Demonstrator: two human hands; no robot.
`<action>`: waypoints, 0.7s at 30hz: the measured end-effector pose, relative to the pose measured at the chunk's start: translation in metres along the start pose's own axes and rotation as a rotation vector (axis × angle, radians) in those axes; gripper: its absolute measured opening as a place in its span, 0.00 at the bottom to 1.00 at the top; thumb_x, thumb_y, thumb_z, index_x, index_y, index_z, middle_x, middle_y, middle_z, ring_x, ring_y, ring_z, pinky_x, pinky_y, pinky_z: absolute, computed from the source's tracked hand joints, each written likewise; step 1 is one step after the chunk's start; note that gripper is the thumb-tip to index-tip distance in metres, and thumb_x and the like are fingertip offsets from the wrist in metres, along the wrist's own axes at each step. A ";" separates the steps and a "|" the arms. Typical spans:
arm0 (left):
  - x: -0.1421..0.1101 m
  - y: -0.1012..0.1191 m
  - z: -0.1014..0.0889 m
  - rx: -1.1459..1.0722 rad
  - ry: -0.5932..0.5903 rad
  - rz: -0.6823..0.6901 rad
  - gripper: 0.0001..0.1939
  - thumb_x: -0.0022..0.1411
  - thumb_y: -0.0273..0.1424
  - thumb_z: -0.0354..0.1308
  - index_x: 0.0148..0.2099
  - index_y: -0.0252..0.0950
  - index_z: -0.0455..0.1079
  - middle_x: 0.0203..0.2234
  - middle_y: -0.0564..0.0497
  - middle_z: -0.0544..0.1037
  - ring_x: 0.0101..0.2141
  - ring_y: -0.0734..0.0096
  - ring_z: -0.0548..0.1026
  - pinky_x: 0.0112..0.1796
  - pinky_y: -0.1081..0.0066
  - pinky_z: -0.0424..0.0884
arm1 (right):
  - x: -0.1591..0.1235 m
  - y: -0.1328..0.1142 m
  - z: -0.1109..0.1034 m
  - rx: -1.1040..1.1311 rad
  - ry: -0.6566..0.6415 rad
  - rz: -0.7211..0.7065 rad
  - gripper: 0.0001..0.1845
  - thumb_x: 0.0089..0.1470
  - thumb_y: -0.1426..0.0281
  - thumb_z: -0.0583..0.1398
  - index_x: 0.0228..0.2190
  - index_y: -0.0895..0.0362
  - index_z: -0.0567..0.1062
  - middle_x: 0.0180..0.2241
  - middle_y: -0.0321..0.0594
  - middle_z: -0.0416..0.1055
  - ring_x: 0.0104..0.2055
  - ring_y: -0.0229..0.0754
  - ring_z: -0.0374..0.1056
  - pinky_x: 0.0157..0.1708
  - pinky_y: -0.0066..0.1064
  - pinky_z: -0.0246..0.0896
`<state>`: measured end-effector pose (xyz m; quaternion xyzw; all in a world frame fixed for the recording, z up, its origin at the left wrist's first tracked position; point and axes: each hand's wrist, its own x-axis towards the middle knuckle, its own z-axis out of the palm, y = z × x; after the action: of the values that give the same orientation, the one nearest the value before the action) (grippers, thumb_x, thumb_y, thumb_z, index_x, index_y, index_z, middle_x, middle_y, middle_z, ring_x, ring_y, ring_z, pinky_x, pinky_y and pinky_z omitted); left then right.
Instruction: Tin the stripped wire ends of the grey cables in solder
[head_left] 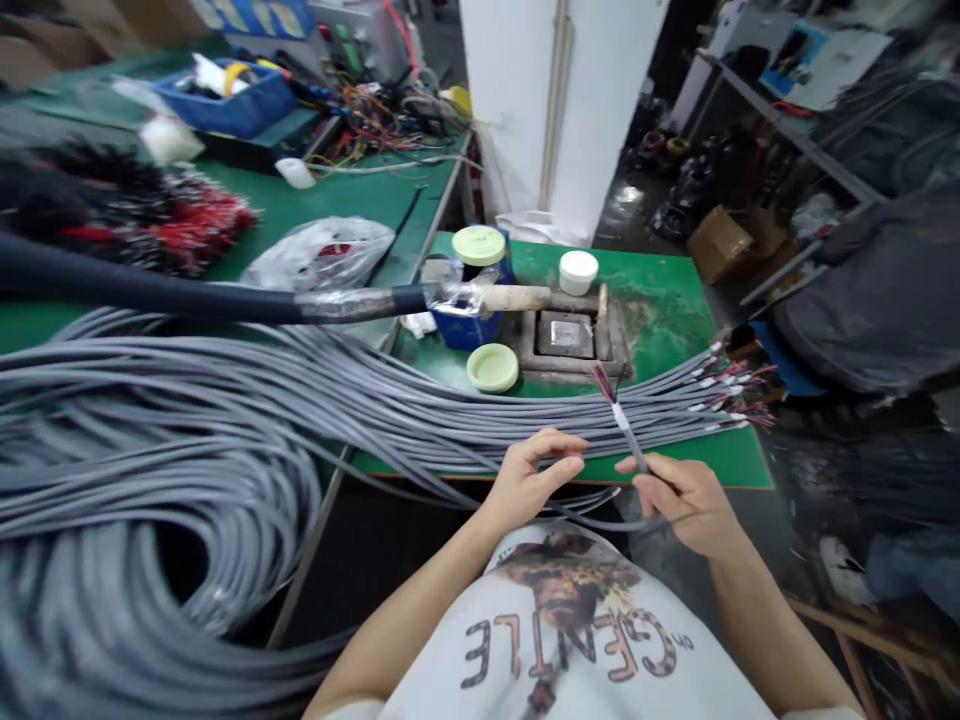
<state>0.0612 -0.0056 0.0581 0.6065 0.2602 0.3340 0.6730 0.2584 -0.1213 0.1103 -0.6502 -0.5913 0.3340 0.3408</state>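
Observation:
My right hand (682,497) is closed on a grey cable (632,440) near its stripped end. Thin coloured wires (602,382) fan out at the tip, above a white band on the sheath. The cable's tail curves down and left below my fingers. My left hand (536,474) is apart from it, thumb and fingers spaced with nothing between them, in front of a bundle of grey cables (450,415). That bundle runs across the green bench, and its stripped ends (731,390) with white bands lie at the right edge.
A square metal pot (566,335) sits in the bench behind the bundle. Around it are a white jar (578,271), a pale green lid (493,368) and a lidded tub (478,246). A dark hose (225,298) crosses above the bench from the left. Large cable coils (247,520) fill the left side.

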 end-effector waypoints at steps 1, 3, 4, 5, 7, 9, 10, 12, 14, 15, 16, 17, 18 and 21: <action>0.000 0.001 -0.001 -0.096 0.029 -0.061 0.12 0.57 0.36 0.63 0.41 0.36 0.77 0.32 0.48 0.76 0.33 0.69 0.73 0.38 0.70 0.69 | 0.004 -0.001 0.004 -0.032 -0.057 -0.013 0.13 0.61 0.65 0.55 0.42 0.56 0.76 0.18 0.31 0.69 0.19 0.32 0.63 0.22 0.24 0.56; 0.001 0.002 -0.005 -0.268 0.089 -0.163 0.13 0.53 0.37 0.66 0.39 0.35 0.78 0.32 0.48 0.78 0.32 0.71 0.74 0.36 0.71 0.70 | 0.013 -0.001 0.011 -0.071 -0.147 -0.031 0.13 0.61 0.64 0.55 0.41 0.56 0.76 0.20 0.33 0.70 0.20 0.32 0.64 0.23 0.24 0.56; 0.001 0.003 -0.006 -0.341 0.120 -0.195 0.13 0.52 0.37 0.67 0.38 0.35 0.78 0.32 0.49 0.78 0.32 0.71 0.74 0.36 0.71 0.70 | 0.017 -0.001 0.013 -0.087 -0.185 -0.041 0.14 0.61 0.64 0.55 0.41 0.56 0.77 0.21 0.34 0.72 0.21 0.33 0.65 0.24 0.24 0.57; 0.001 0.003 -0.007 -0.403 0.152 -0.213 0.13 0.50 0.36 0.68 0.37 0.34 0.78 0.31 0.49 0.79 0.31 0.72 0.75 0.36 0.71 0.70 | 0.021 -0.001 0.015 -0.100 -0.217 -0.052 0.14 0.61 0.64 0.55 0.41 0.56 0.77 0.22 0.35 0.72 0.22 0.34 0.66 0.24 0.24 0.57; 0.002 0.003 -0.009 -0.494 0.203 -0.220 0.11 0.49 0.34 0.69 0.34 0.34 0.78 0.30 0.49 0.80 0.31 0.73 0.75 0.37 0.72 0.71 | 0.026 -0.002 0.017 -0.121 -0.266 -0.070 0.14 0.61 0.63 0.54 0.41 0.55 0.77 0.24 0.36 0.74 0.23 0.35 0.68 0.25 0.24 0.58; 0.003 0.003 -0.010 -0.550 0.240 -0.210 0.10 0.47 0.33 0.69 0.32 0.33 0.76 0.29 0.50 0.80 0.30 0.74 0.75 0.37 0.72 0.70 | 0.029 -0.002 0.018 -0.131 -0.302 -0.076 0.15 0.61 0.63 0.54 0.41 0.55 0.77 0.25 0.37 0.75 0.23 0.36 0.68 0.25 0.25 0.57; 0.004 0.004 -0.010 -0.570 0.257 -0.199 0.10 0.47 0.32 0.69 0.31 0.33 0.76 0.27 0.51 0.79 0.29 0.74 0.74 0.36 0.73 0.70 | 0.030 -0.002 0.017 -0.132 -0.319 -0.075 0.15 0.62 0.63 0.53 0.42 0.55 0.77 0.26 0.38 0.75 0.24 0.36 0.68 0.25 0.25 0.57; 0.007 0.006 -0.010 -0.609 0.294 -0.174 0.10 0.47 0.32 0.69 0.30 0.33 0.75 0.24 0.52 0.78 0.27 0.76 0.73 0.35 0.74 0.69 | 0.032 -0.001 0.017 -0.135 -0.338 -0.067 0.16 0.62 0.63 0.53 0.42 0.55 0.77 0.26 0.38 0.75 0.24 0.37 0.68 0.25 0.25 0.57; 0.010 0.009 -0.009 -0.652 0.327 -0.161 0.10 0.47 0.33 0.69 0.29 0.33 0.74 0.21 0.54 0.75 0.25 0.78 0.71 0.33 0.75 0.68 | 0.032 0.000 0.016 -0.134 -0.334 -0.060 0.16 0.61 0.63 0.53 0.42 0.56 0.77 0.25 0.38 0.74 0.23 0.36 0.67 0.24 0.25 0.57; 0.011 0.011 -0.009 -0.672 0.340 -0.165 0.11 0.47 0.34 0.69 0.29 0.33 0.73 0.21 0.54 0.74 0.25 0.78 0.71 0.32 0.76 0.68 | 0.032 0.001 0.015 -0.128 -0.335 -0.056 0.16 0.61 0.63 0.54 0.41 0.56 0.77 0.23 0.37 0.73 0.23 0.36 0.66 0.24 0.25 0.56; 0.013 0.012 -0.009 -0.691 0.346 -0.175 0.11 0.46 0.34 0.70 0.28 0.33 0.73 0.21 0.54 0.74 0.24 0.79 0.70 0.32 0.76 0.67 | 0.032 0.002 0.015 -0.113 -0.347 -0.049 0.16 0.61 0.62 0.54 0.41 0.57 0.78 0.21 0.37 0.72 0.21 0.35 0.65 0.24 0.25 0.56; 0.014 0.014 -0.008 -0.703 0.341 -0.189 0.12 0.45 0.34 0.70 0.27 0.33 0.72 0.21 0.54 0.73 0.24 0.79 0.70 0.31 0.76 0.67 | 0.032 0.002 0.015 -0.083 -0.371 -0.040 0.16 0.61 0.62 0.54 0.41 0.57 0.78 0.20 0.36 0.71 0.20 0.35 0.65 0.23 0.25 0.55; 0.015 0.015 -0.007 -0.705 0.319 -0.203 0.13 0.44 0.34 0.71 0.26 0.32 0.72 0.22 0.54 0.73 0.24 0.79 0.69 0.31 0.76 0.67 | 0.033 0.002 0.015 -0.035 -0.402 -0.025 0.17 0.61 0.62 0.54 0.41 0.58 0.77 0.18 0.35 0.70 0.20 0.35 0.64 0.23 0.25 0.55; 0.017 0.013 -0.003 -0.677 0.194 -0.222 0.14 0.43 0.34 0.71 0.25 0.32 0.71 0.22 0.54 0.72 0.24 0.79 0.69 0.31 0.75 0.67 | 0.038 -0.002 0.019 0.171 -0.454 0.052 0.20 0.61 0.59 0.53 0.44 0.60 0.76 0.16 0.34 0.69 0.17 0.34 0.62 0.21 0.24 0.55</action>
<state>0.0679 0.0103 0.0716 0.2830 0.2615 0.3822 0.8399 0.2448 -0.0820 0.1002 -0.5421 -0.6054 0.5291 0.2442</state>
